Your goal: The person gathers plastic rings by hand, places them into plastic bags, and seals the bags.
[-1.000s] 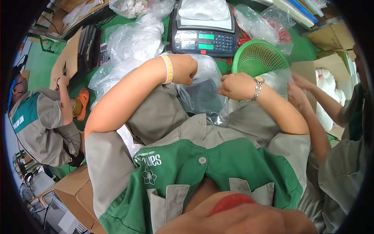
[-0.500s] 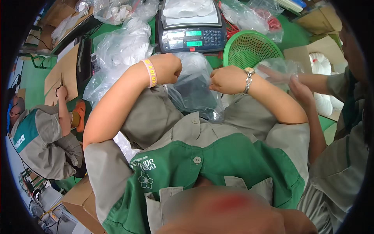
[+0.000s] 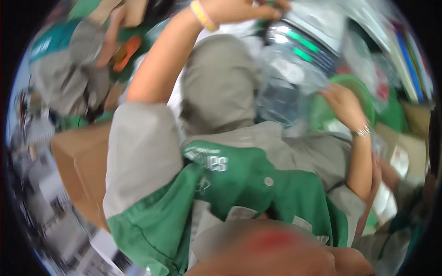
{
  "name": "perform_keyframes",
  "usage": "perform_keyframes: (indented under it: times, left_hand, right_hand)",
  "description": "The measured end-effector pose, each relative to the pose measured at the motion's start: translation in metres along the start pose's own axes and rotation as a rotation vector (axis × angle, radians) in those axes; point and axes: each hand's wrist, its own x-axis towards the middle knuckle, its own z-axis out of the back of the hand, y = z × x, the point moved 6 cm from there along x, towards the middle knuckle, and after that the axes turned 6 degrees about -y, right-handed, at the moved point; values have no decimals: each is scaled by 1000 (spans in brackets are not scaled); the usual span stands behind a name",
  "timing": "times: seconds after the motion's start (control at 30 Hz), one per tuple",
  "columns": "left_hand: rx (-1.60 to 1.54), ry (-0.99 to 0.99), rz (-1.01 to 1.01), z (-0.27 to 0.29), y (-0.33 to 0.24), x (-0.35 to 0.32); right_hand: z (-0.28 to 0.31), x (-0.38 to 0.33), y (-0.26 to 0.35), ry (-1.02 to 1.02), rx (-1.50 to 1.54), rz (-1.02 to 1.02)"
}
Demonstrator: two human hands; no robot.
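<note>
The picture is blurred by motion. My left hand (image 3: 239, 10), with a yellow wristband, is raised to the top edge and grips the upper end of a clear plastic bag (image 3: 287, 85). The bag hangs stretched between both hands in front of my grey and green shirt. My right hand (image 3: 343, 103), wearing a metal bracelet, holds the bag's lower right side, just in front of a green plastic basket (image 3: 363, 92). What the bag holds cannot be made out.
A digital scale (image 3: 313, 43) with green digits shows behind the bag. Another person in the same grey and green clothes (image 3: 60, 60) is at the upper left. A cardboard box (image 3: 78, 165) stands at the left, more boxes at the right.
My left hand has lifted up and away with the bag's top, stretching the bag out. The view has swung and turned blurry; my right hand stays low by the basket.
</note>
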Motion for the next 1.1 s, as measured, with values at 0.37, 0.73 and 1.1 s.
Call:
perform_keyframes:
  times: [0.37,0.73,1.1]
  left_hand:
    - [368,-735,1490,189,-43,-503]
    - [919,-189,1801,32,83,-495]
    - [765,-693,1362,121,122,-414]
  right_hand:
    - [29,40,-29,-46,626,20]
    - [57,56,-161,-415,1603,-296]
    - [62,41,-127,-347,1487,-232]
